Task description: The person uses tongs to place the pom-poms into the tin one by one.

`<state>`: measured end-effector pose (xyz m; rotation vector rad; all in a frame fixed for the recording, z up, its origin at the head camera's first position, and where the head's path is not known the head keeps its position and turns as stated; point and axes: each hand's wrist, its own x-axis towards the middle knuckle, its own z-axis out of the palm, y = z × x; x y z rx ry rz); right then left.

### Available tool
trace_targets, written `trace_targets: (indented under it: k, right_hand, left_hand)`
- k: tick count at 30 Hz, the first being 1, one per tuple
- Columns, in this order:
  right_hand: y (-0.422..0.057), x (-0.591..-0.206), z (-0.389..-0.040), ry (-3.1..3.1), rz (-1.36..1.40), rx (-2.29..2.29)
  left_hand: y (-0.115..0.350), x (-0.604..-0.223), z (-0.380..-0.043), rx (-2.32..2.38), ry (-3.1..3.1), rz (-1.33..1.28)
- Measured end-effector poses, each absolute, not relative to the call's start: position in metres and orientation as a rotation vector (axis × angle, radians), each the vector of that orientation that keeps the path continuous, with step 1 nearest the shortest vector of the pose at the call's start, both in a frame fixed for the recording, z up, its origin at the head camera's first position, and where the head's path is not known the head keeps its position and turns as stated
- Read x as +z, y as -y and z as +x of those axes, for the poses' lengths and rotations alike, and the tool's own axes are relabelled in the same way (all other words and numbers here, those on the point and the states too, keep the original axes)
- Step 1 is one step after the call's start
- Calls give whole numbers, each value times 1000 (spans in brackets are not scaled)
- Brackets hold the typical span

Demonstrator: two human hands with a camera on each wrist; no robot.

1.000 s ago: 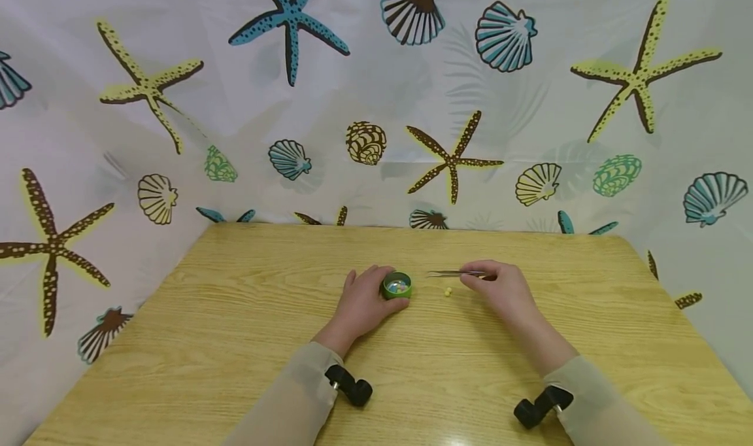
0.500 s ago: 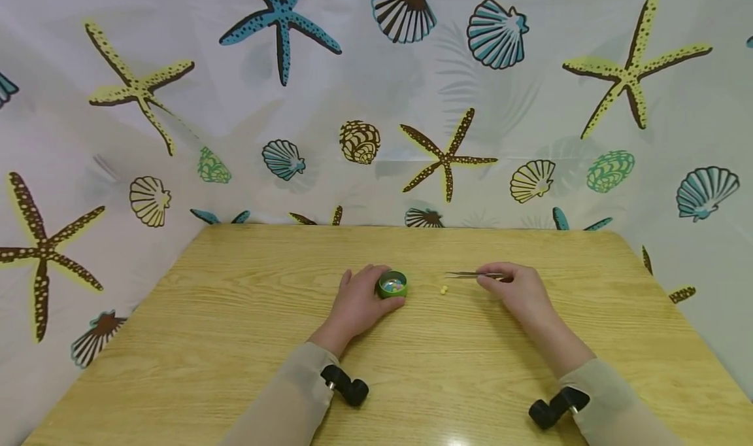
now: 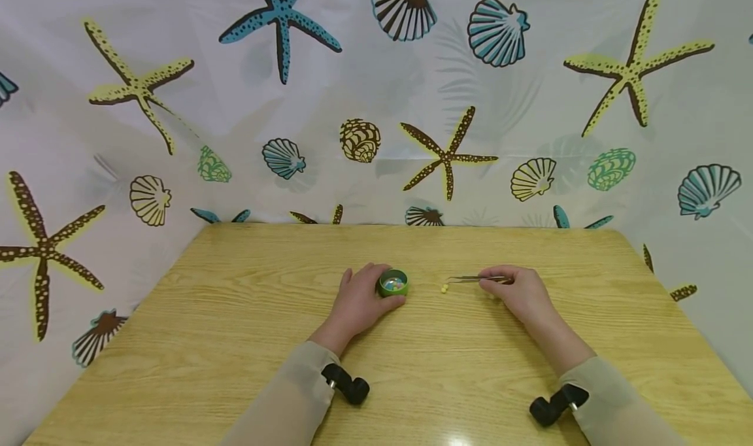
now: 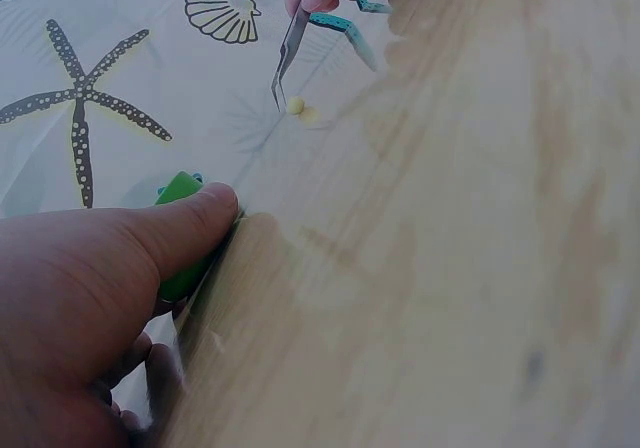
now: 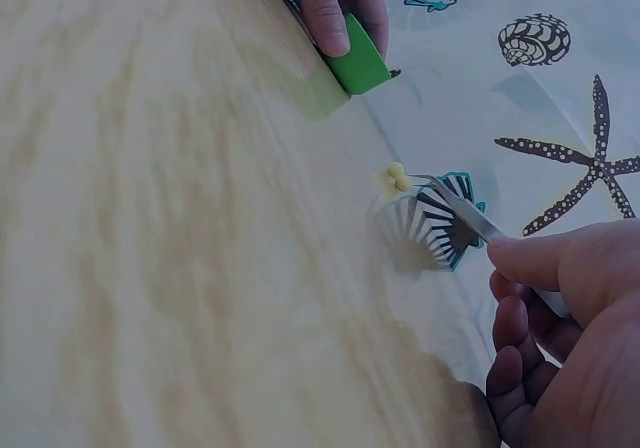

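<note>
My left hand (image 3: 357,302) holds a small round green container (image 3: 393,291) on the table, thumb in front and fingers behind it. Inside it lie small coloured pieces, pink, blue and pale among them. In the right wrist view the container's green wall (image 5: 358,58) shows beside the left thumb. Between thumb and fingers my right hand (image 3: 523,295) pinches metal tweezers (image 3: 470,278) that point left. Just below their tips sit small yellow beads (image 3: 444,290). The right wrist view shows the tips close beside the yellow beads (image 5: 398,176); whether they touch is unclear.
The wood-grain table (image 3: 235,315) extends around both hands. A white curtain (image 3: 353,93) printed with starfish and shells hangs behind it and at both sides. A black wrist mount (image 3: 347,384) is on the left sleeve, another black mount (image 3: 557,405) on the right.
The tweezers have moved right with my right hand, then dropped slightly, bringing their tips close to the yellow beads. My left hand stays on the container. The head view has shifted a little.
</note>
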<state>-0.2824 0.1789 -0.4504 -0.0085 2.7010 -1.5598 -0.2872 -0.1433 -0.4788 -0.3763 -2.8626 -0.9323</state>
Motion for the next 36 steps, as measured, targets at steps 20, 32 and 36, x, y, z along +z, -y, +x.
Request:
trace_targets:
  k: [20, 32, 36]
  right_hand:
    - [-178, -455, -286, -2729, -47, -1530]
    - [-176, -456, -288, -2730, -60, -1521]
    - [-174, -455, -287, -2735, -62, -1514]
  left_hand:
    - [144, -478, -288, -931, 2856, -387]
    - [144, -479, -288, -921, 2857, -386]
    - [144, -479, -288, -920, 2859, -386]
